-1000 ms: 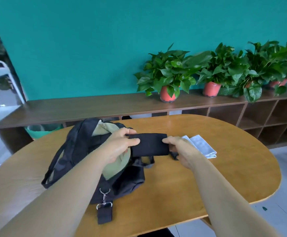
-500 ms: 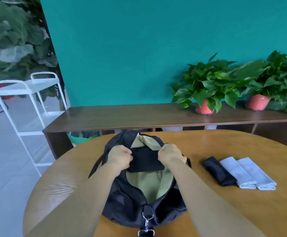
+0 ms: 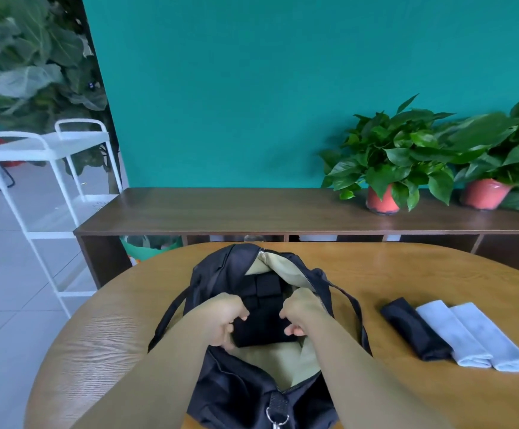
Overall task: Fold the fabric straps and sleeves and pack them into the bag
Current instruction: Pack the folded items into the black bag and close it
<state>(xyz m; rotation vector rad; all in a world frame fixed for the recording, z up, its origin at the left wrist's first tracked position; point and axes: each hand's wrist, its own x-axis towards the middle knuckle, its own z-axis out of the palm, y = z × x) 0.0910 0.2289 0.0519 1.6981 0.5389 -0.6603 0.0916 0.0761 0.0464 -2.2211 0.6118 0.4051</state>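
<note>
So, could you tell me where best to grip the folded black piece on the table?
Probably the folded black piece mid-length, from above and its left: it lies long and narrow, and a grey piece abuts its right.

2 bare forearms [image 3: 165, 376], bare left hand [image 3: 221, 320], right hand [image 3: 304, 314]

bright, even daylight | soft shadows | edges bowed, left side blurred

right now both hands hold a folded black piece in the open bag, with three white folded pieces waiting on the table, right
No. In the head view only two white pieces wait on the table; the third is a black piece. The rest is right.
</note>
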